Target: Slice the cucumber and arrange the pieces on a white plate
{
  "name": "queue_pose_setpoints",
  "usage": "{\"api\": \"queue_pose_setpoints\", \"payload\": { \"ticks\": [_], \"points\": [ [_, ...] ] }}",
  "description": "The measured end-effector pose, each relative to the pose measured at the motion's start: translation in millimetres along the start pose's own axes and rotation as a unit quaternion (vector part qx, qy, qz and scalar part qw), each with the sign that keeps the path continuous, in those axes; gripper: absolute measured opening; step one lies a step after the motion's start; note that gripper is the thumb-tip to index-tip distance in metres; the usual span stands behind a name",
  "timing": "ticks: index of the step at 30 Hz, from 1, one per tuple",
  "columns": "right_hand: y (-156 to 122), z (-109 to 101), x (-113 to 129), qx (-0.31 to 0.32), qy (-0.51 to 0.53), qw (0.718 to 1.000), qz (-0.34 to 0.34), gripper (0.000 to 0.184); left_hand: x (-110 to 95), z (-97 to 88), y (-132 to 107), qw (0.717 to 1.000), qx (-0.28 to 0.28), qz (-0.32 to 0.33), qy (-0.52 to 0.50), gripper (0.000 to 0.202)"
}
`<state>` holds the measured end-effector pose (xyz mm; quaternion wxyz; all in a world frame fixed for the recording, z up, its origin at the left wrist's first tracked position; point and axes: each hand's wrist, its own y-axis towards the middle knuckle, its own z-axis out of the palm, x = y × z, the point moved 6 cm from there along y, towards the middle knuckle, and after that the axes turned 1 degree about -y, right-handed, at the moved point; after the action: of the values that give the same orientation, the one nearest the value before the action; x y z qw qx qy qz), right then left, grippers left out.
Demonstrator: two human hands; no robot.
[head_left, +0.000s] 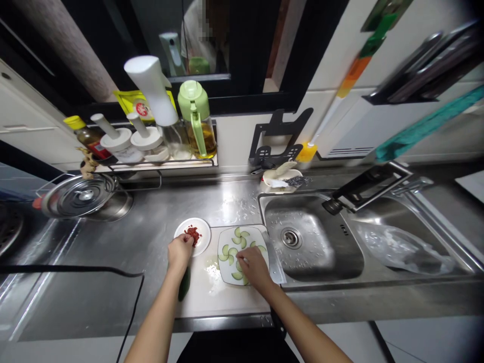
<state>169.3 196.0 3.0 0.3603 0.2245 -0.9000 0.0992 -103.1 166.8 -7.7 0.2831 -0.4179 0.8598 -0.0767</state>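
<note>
Small red pieces, perhaps goji berries, lie on a round white plate. My left hand is at this plate's lower left, thumb and fingers pinched by the red pieces; whatever is between the fingertips is too small to see. Green cucumber slices are arranged in curved groups on a squarish white plate. Over its right side hangs my right hand, fingers closed in a pinch, their contents hidden. A dark green cucumber lies partly under my left wrist. Beneath is a wet white cutting board.
A steel sink with a faucet is at the right, with a plastic bag in its second basin. Behind stands a rack of condiments, including an oil jug. A lidded pot and black cord are left.
</note>
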Motion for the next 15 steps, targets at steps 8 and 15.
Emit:
{"api": "queue_pose_setpoints", "payload": {
  "ticks": [8, 15],
  "points": [
    [-1.2, -0.8, 2.0, 0.009, -0.015, 1.0, 0.004, 0.019, 3.6, -0.4, 2.9, 1.0, 0.002, -0.002, 0.015, 0.02],
    [-0.8, -0.9, 2.2, 0.004, -0.002, 1.0, -0.007, 0.019, 6.4, 0.2, 6.4, 1.0, -0.007, -0.002, 0.016, 0.02]
  ]
}}
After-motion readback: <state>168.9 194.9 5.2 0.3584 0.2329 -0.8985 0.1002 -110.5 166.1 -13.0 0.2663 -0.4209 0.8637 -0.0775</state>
